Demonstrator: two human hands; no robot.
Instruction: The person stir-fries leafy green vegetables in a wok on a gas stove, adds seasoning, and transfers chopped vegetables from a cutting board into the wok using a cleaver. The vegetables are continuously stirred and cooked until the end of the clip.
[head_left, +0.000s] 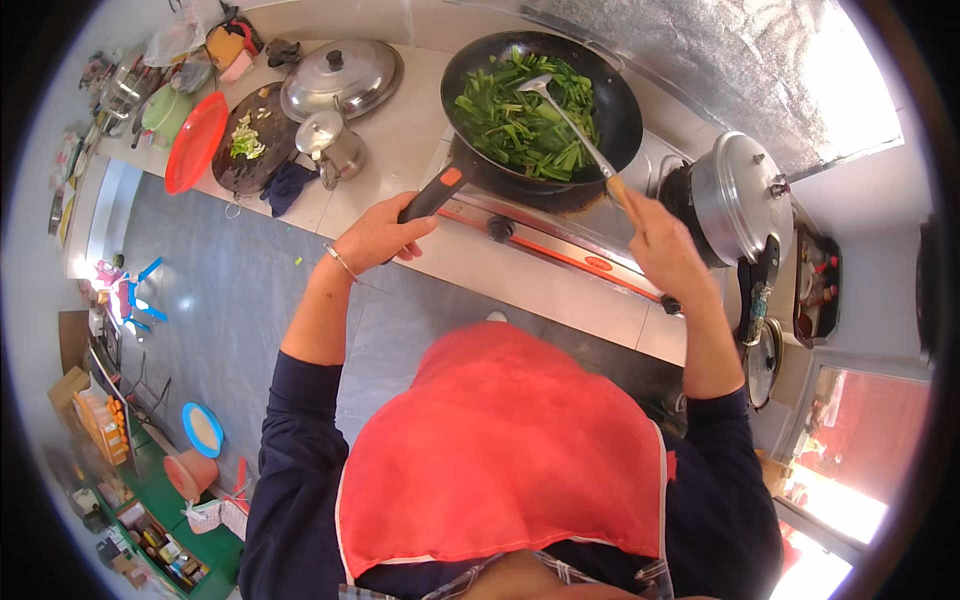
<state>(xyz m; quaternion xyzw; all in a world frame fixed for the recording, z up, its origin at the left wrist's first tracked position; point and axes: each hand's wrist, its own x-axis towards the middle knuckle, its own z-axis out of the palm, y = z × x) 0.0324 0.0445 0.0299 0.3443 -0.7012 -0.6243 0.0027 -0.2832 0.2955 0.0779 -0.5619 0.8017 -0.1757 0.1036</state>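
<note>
A black wok (621, 112) sits on the gas stove (555, 251) with chopped green leafy vegetables (517, 139) inside. My left hand (386, 232) is closed around the wok's dark handle (435, 193), which has an orange inset. In my right hand (671, 251) is the wooden grip of a metal wok spatula (574, 126); its blade rests on the greens. To the wok's left stand a metal pitcher with a lid (341, 150) and a large domed steel lid (341, 71). A dark round cutting board (274, 112) holds chopped pale green pieces (246, 140).
A pressure cooker (739, 199) stands close to my right hand, its black handle towards me. A red oval tray (196, 142) and a dark cloth (288, 186) lie at the counter's left. Foil (675, 52) covers the wall behind the stove. A blue stool (142, 296) stands on the floor.
</note>
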